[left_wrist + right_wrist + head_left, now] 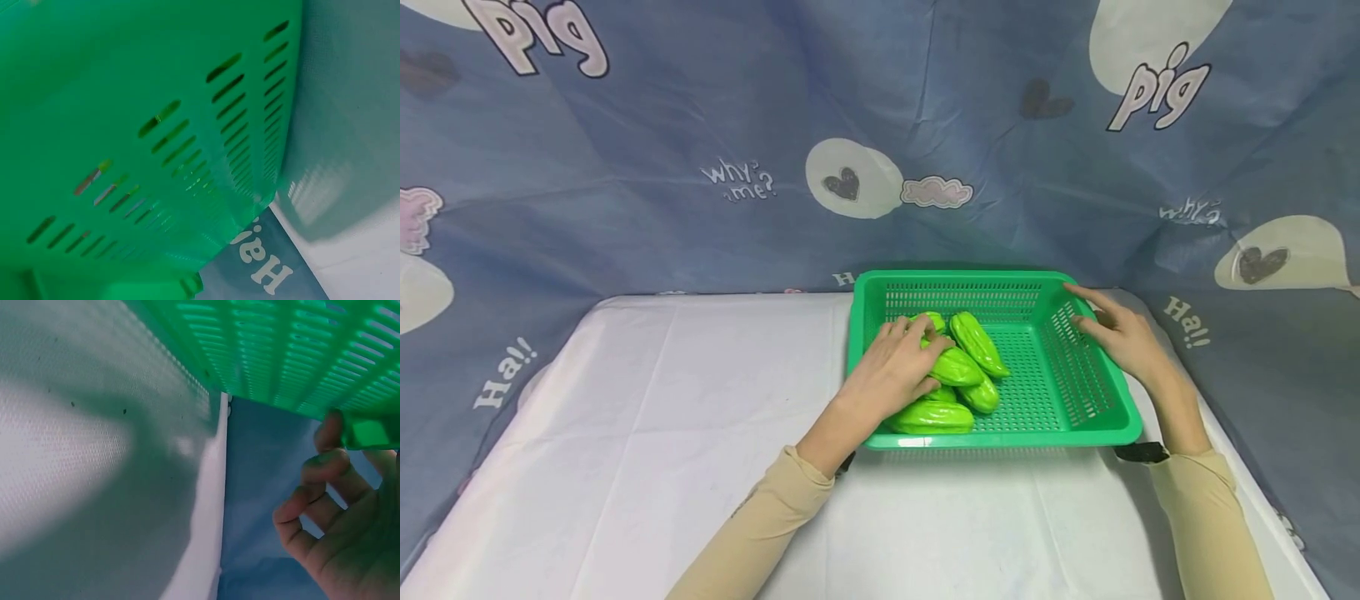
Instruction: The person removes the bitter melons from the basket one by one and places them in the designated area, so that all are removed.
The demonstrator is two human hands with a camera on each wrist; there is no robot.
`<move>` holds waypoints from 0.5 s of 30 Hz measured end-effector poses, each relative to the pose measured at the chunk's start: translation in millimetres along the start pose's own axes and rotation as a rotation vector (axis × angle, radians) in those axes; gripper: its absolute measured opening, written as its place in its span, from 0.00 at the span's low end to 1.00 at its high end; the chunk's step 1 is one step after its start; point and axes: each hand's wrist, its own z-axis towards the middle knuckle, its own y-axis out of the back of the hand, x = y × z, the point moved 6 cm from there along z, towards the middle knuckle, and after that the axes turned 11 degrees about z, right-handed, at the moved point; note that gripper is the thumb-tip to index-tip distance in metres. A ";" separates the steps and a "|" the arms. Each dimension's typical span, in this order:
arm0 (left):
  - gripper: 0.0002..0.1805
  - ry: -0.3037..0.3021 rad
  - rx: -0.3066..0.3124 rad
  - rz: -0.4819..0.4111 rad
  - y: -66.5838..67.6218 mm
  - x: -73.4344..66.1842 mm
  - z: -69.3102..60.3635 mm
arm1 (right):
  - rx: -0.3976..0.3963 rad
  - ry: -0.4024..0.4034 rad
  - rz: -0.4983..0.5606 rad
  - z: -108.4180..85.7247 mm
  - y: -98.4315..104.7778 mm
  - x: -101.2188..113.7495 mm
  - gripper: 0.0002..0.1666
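Observation:
A green plastic basket (1037,437) with slotted walls stands on the table, holding several glossy, wrinkled green peppers in its left half. My left hand (891,367) reaches over the left rim and grips one pepper (958,367), its thumb and fingers on either side. Another pepper (977,343) lies just right of those fingers, and one more (931,417) lies along the front wall. My right hand (1123,337) holds the basket's right rim near the far corner, thumb inside. In the right wrist view, the right hand's other fingers (325,500) curl below the rim, outside the basket.
A white cloth (700,433) covers the table beneath the basket. Behind it hangs a blue printed curtain (700,125), which also runs along both sides. The left wrist view shows mostly the basket's outer wall (187,156).

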 end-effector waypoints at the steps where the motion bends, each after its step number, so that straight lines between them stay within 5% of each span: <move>1: 0.31 0.000 -0.003 -0.006 0.8 0.6 -0.4 | -0.017 0.001 -0.008 -0.1 0.7 0.4 0.33; 15: 0.34 -0.028 -0.108 -0.080 17.4 11.1 -7.2 | -0.082 0.003 0.040 -0.9 0.7 1.3 0.29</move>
